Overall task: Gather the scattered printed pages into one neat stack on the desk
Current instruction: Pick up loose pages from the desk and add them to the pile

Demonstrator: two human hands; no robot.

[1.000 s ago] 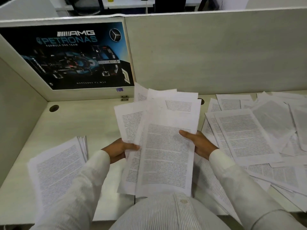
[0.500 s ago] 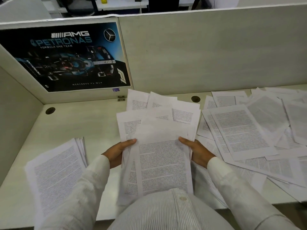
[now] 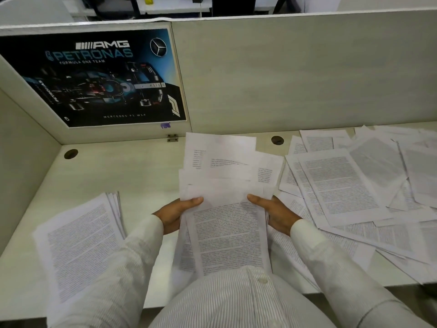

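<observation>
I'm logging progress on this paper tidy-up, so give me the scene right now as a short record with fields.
left hand: grips left edge of the uneven bundle of white printed pages
right hand: grips bundle's right edge
stack: white printed pages piled at desk left, fairly even
loose sheets: overlapping printed pages at desk right, ungathered
surface: pale wood-grain desk
backdrop: dark racing-car poster on the partition

I see a loose bundle of printed pages (image 3: 227, 235) held above the desk (image 3: 132, 171), its sheets fanned unevenly at the far end. A fairly squared stack (image 3: 80, 245) lies on the desk to the left. More scattered pages (image 3: 343, 185) overlap across the right side, text up.
</observation>
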